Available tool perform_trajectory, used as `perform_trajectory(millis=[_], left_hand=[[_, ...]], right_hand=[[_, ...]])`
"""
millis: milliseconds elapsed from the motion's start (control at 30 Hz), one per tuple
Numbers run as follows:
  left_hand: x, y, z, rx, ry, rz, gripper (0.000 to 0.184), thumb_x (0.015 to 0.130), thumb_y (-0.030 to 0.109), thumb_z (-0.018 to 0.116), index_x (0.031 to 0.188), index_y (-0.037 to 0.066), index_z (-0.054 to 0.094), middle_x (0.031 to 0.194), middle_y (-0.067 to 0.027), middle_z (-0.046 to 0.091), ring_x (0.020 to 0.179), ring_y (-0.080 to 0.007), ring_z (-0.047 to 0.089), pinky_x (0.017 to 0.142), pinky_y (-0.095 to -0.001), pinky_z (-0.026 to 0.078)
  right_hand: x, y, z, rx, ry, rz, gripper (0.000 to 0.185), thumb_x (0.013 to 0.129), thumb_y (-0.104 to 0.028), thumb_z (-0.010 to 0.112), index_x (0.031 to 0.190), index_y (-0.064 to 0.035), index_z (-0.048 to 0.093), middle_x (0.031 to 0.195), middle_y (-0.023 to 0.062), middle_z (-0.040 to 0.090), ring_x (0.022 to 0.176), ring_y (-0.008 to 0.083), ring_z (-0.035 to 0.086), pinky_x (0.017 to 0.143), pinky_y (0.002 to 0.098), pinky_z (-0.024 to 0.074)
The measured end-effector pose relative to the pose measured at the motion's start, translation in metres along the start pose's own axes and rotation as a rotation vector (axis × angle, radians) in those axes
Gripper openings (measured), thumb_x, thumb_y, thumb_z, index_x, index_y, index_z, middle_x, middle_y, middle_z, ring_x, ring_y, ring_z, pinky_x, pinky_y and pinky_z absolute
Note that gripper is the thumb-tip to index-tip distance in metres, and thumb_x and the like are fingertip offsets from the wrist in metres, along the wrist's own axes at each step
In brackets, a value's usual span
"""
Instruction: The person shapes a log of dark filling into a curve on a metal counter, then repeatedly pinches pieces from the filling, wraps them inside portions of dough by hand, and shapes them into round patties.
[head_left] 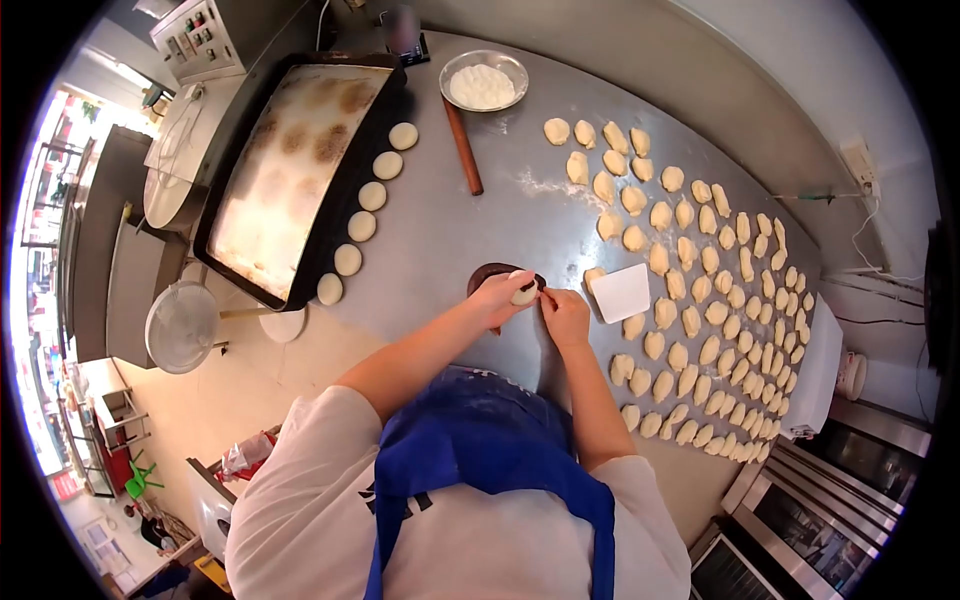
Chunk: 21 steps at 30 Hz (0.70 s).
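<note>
My left hand (497, 301) is closed around a small round of pale dough (524, 291) with a dark patch on it. Fingers of my right hand (567, 318) are pinched together at the right side of that dough; what is between them is too small to make out. Under and behind my left hand, a dark brown mass or dish (485, 275) shows partly, the rest covered by the hand. Right of my right hand, a white flat scraper (622, 293) lies among the dough pieces, partly covering one.
Many oblong dough pieces (710, 349) spread across the table's right side. A metal bowl of flour (482, 86) and a rolling pin (462, 148) sit at the back. Several round flat dough cakes (361, 227) line the edge of a large griddle (295, 170) at left.
</note>
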<state>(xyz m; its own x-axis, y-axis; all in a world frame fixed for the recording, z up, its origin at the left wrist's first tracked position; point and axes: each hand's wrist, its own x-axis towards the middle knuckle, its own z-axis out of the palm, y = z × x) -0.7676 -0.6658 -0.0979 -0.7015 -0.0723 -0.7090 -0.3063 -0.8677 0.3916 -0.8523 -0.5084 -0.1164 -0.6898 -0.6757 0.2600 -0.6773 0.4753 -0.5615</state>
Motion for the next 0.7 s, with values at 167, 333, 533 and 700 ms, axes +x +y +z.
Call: perform_trajectory(millis=[167, 333, 533, 700], left_hand=[[-0.007, -0.008, 0.009, 0.220, 0.073, 0.058, 0.028, 0.102, 0.026, 0.054, 0.113, 0.001, 0.057, 0.110, -0.0092, 0.061, 0.103, -0.0207, 0.060, 0.092, -0.0357, 0.051], [-0.059, -0.001, 0.033, 0.094, -0.061, 0.060, 0.043, 0.105, 0.041, 0.042, 0.124, 0.004, 0.054, 0.118, -0.0097, 0.060, 0.114, -0.0221, 0.055, 0.101, -0.0415, 0.042], [-0.078, -0.002, -0.020, 0.006, -0.005, 0.053, 0.042, 0.106, 0.041, 0.039, 0.122, 0.005, 0.052, 0.115, -0.0118, 0.061, 0.109, -0.0270, 0.059, 0.097, -0.0415, 0.047], [-0.121, 0.015, -0.010, -0.182, 0.038, 0.009, 0.037, 0.105, 0.037, 0.043, 0.120, 0.004, 0.052, 0.113, -0.0135, 0.065, 0.101, -0.0272, 0.066, 0.077, -0.0334, 0.058]], right_hand=[[0.003, -0.034, -0.029, 0.405, 0.111, 0.338, 0.019, 0.081, -0.014, 0.076, 0.096, -0.0020, 0.074, 0.089, 0.0137, 0.073, 0.079, 0.0234, 0.069, 0.071, 0.0323, 0.0540], [0.001, -0.060, -0.027, 0.547, -0.016, 0.383, 0.023, 0.084, -0.012, 0.074, 0.103, 0.0004, 0.072, 0.090, 0.0087, 0.071, 0.079, 0.0179, 0.067, 0.074, 0.0312, 0.0535], [0.002, -0.063, -0.047, 1.787, -0.109, 1.002, 0.019, 0.095, -0.024, 0.058, 0.096, -0.0072, 0.067, 0.084, 0.0046, 0.063, 0.079, 0.0154, 0.058, 0.069, 0.0299, 0.0487], [0.008, -0.070, -0.047, 1.731, -0.103, 1.085, 0.039, 0.103, -0.036, 0.047, 0.074, -0.0107, 0.052, 0.069, 0.0047, 0.055, 0.050, 0.0136, 0.044, 0.043, 0.0273, 0.0334]])
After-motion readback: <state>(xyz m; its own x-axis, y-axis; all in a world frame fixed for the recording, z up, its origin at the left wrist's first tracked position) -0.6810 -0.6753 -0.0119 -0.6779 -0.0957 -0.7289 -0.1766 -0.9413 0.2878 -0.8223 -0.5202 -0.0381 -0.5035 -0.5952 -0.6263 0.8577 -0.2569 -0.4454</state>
